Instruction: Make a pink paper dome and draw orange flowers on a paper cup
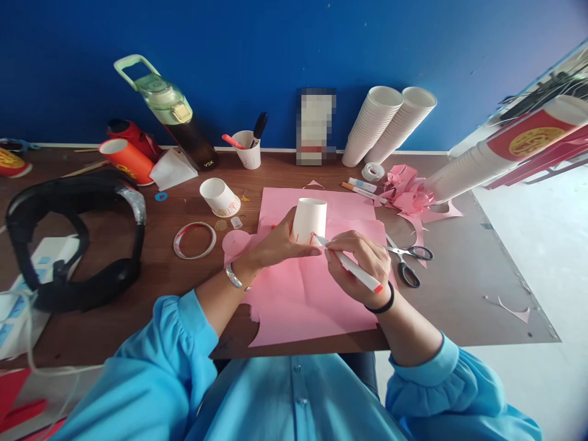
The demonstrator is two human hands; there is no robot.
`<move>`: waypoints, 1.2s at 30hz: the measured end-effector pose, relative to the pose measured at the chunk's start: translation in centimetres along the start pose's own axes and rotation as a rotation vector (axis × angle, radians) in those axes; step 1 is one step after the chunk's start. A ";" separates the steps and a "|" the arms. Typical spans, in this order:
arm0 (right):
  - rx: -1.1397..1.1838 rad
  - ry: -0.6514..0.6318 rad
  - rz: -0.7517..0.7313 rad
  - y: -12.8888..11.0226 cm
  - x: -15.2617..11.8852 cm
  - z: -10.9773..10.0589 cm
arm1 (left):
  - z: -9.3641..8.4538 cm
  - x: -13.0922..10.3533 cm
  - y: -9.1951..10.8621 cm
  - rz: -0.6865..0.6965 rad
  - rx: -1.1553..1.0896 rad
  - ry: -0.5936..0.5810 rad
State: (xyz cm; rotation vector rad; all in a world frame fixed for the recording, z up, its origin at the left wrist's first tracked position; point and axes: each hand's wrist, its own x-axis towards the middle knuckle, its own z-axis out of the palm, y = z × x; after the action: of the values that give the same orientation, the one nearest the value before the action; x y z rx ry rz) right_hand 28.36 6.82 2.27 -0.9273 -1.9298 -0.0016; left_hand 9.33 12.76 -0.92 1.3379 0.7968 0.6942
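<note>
My left hand (282, 243) is wrapped round a white paper cup (310, 217), held over the pink paper (316, 300). Red-orange lines show low on the cup's side. Between the fingers of my right hand (362, 260) is a white marker pen (353, 269) with a red end; its tip touches the cup near those lines. To the left stands another paper cup (219, 197) with orange drawings around its lower part. Black-handled scissors (407, 260) lie just right of my right hand.
Tall stacks of paper cups (374, 125) stand by the blue wall. A bottle (177, 116), a cup of pens (248, 153), a tape roll (194, 240) and a black headset-like band (76, 239) are on the left. Crumpled pink paper (407, 187) lies at right.
</note>
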 end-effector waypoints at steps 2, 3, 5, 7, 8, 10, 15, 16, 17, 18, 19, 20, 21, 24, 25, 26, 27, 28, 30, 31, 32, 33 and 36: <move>0.000 0.001 0.001 0.0 0.0 0.0 | 0.0 0.0 -0.1 0.002 0.000 -0.003; -0.002 0.002 0.002 0.0 0.0 0.0 | -0.1 0.0 -0.2 0.003 0.004 -0.001; -0.007 0.009 0.000 0.0 0.0 0.0 | -0.1 0.0 -0.2 0.003 0.020 0.008; -0.014 0.019 -0.003 0.0 0.0 0.0 | -0.1 0.1 -0.2 -0.002 0.037 0.018; -0.018 0.021 -0.004 0.0 0.1 0.0 | -0.1 0.0 -0.2 -0.006 0.042 0.020; -0.026 0.020 -0.004 -0.1 0.1 0.0 | -0.1 0.0 -0.1 -0.014 0.049 0.023; -0.038 0.013 -0.006 -0.1 0.2 0.0 | 0.0 -0.1 0.2 -0.018 0.037 0.019; -0.034 0.012 -0.007 -0.1 0.2 0.0 | 0.0 -0.1 0.2 -0.019 0.038 0.021; -0.031 0.010 -0.006 -0.1 0.2 0.0 | 0.0 -0.1 0.2 -0.021 0.042 0.024; -0.029 0.009 -0.006 -0.1 0.2 0.0 | 0.0 -0.1 0.2 -0.023 0.046 0.025; -0.029 0.007 -0.006 -0.1 0.1 0.0 | 0.0 0.0 0.2 -0.023 0.048 0.026; -0.030 0.005 -0.007 -0.1 0.1 0.0 | 0.0 0.0 0.1 -0.022 0.047 0.026; -0.031 0.002 -0.008 -0.1 0.1 0.0 | 0.0 0.0 0.1 -0.021 0.044 0.025; -0.030 -0.002 -0.004 -0.2 0.1 0.0 | 0.0 0.0 0.0 -0.020 0.039 0.026; -0.030 -0.001 -0.002 -0.2 0.1 0.0 | 0.0 0.1 -0.1 -0.020 0.040 0.027; -0.030 0.000 0.000 -0.2 0.1 0.0 | 0.0 0.1 -0.1 -0.020 0.042 0.028; -0.029 0.000 0.001 -0.3 0.1 0.0 | 0.0 0.1 -0.1 -0.020 0.041 0.027; -0.029 -0.001 0.000 -0.3 0.2 0.1 | 0.0 0.1 -0.1 -0.017 0.040 0.023; -0.028 0.000 -0.003 -0.3 0.1 0.1 | 0.0 0.1 -0.1 -0.009 0.032 0.016; -0.027 -0.001 -0.001 -0.3 0.1 0.1 | 0.0 0.1 -0.1 -0.007 0.030 0.013; -0.025 -0.001 0.001 -0.3 0.1 0.1 | 0.0 0.1 -0.1 -0.006 0.029 0.012; -0.022 0.000 0.003 -0.3 0.1 0.2 | 0.0 0.1 -0.1 -0.006 0.029 0.010; -0.015 -0.006 0.005 -0.4 0.1 0.2 | 0.0 0.1 0.0 -0.008 0.036 0.008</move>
State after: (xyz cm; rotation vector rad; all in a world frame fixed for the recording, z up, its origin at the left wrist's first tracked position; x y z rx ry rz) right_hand 28.00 6.67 2.38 -0.9430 -1.9351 -0.0112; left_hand 9.38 12.79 -0.96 1.3641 0.8243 0.6819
